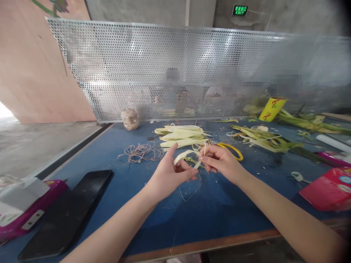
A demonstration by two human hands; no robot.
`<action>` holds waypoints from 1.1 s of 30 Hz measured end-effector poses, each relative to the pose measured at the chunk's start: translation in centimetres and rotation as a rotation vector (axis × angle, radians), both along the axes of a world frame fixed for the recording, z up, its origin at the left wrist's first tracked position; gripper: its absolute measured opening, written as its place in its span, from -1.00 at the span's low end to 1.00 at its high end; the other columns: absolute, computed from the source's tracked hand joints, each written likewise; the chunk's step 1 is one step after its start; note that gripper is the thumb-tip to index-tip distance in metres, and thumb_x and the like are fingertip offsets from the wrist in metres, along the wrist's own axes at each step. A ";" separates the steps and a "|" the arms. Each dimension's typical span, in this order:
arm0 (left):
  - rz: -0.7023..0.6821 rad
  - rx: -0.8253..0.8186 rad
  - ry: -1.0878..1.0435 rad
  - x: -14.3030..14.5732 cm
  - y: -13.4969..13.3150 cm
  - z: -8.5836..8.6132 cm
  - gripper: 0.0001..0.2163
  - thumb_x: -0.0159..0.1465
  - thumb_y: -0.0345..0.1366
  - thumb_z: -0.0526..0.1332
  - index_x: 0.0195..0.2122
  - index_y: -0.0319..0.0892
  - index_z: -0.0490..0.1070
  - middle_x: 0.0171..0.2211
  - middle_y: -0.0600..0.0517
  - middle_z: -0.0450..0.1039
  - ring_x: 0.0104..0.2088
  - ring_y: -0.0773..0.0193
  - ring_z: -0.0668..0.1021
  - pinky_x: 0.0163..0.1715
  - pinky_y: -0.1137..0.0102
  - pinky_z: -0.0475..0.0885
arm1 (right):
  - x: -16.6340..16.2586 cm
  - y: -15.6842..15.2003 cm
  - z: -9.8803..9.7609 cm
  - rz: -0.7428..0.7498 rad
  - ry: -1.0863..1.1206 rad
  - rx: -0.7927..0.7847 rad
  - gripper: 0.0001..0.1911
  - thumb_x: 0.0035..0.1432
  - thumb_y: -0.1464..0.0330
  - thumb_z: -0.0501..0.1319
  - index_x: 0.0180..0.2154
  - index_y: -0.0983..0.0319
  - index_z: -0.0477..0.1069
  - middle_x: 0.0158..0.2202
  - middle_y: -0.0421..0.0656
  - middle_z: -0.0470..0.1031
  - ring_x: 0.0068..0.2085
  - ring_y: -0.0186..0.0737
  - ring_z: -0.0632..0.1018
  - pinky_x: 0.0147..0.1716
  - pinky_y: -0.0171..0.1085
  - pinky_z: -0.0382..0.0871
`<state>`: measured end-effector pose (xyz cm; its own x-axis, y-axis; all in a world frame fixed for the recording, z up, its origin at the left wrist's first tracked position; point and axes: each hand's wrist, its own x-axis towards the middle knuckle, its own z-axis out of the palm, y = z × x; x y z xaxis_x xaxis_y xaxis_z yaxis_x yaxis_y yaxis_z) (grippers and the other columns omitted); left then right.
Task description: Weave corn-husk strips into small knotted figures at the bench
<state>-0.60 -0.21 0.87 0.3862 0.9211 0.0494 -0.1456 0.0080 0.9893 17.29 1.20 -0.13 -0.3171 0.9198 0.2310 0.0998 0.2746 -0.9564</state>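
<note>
Between my two hands, above the blue table [214, 215], is a narrow pale corn husk strip [183, 155], bent into a loop. My left hand [171, 173] grips one part of it, thumb raised and fingers curled. With thumb and fingertips, my right hand [223, 160] pinches the other end. Just beyond my hands lies a stack of pale green corn husks [183, 137]. Behind my right hand, yellow handles [233, 149], apparently of scissors, show in part. A tangle of thin brown cord [140, 152] rests left of the husks.
A black phone [68, 212] and a purple power strip [30, 219] lie at left. A pale twine ball [130, 119] sits before the perforated metal screen [115, 73], people behind it. At right are green stalks [268, 140], a yellow roll [272, 109] and a red packet [326, 190].
</note>
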 end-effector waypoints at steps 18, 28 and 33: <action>-0.048 -0.107 -0.586 0.1 0.2 0.2 -0.35 -0.09 -0.56 0.23 0.07 -0.17 0.10 -0.24 -0.06 0.54 -0.29 0.20 0.56 -0.44 0.41 0.42 | -0.1 0.3 -0.9 0.150 0.297 -0.191 -0.78 0.07 0.23 0.21 -0.28 0.22 0.36 -0.48 -0.20 0.45 -0.51 -0.34 0.45 -0.51 -0.30 0.29; 0.248 0.178 -0.181 0.5 1.4 -1.1 -0.44 0.07 -0.37 0.27 0.09 -0.19 0.10 -0.17 -0.08 0.45 -0.46 0.42 0.47 -0.50 0.50 0.35 | -0.9 0.7 -0.8 0.118 -0.105 0.109 -0.83 0.09 0.25 0.18 -0.35 0.22 0.45 -0.38 -0.16 0.46 -0.32 -0.27 0.47 -0.28 -0.28 0.33; 0.130 0.235 -0.094 0.6 1.5 -1.6 -0.54 0.21 -0.22 0.11 0.13 -0.19 0.09 -0.27 -0.06 0.47 -0.53 0.44 0.44 -0.64 0.55 0.26 | -2.0 0.6 0.3 -0.033 -0.234 0.255 -0.80 0.08 0.28 0.16 -0.46 0.22 0.48 -0.38 -0.15 0.42 -0.29 -0.24 0.45 -0.27 -0.27 0.33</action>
